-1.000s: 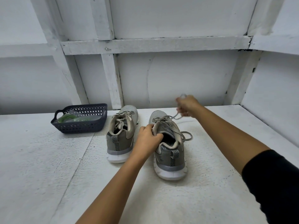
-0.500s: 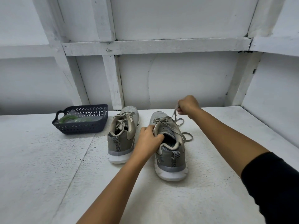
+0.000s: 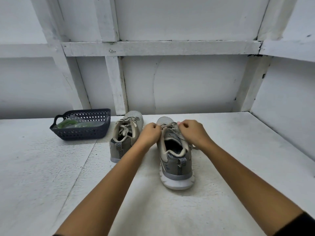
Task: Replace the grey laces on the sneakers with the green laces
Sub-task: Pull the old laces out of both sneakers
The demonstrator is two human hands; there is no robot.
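left hand (image 3: 150, 133): curled, pinching grey laces (image 3: 170, 128) | right hand (image 3: 192, 133): likewise; laces between both, atop nearer sneaker (image 3: 176, 165)

Right hand (image 3: 192, 132) dropped onto grey laces (image 3: 170, 128) of right sneaker (image 3: 175, 160); left hand (image 3: 150, 133) moved there from collar.

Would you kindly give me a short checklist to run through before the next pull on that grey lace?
1. Pinch of the right hand on the grey lace of the right sneaker: ok.
2. Hold of the left hand: cannot tell; its curled fingers hide what they pinch.
3. The right sneaker flat on the table: ok.
4. The grey lace freed from the eyelets: not ok, it is threaded.
5. The green laces ready in the basket: ok.
6. The left sneaker untied: not ok, its bow is tied.
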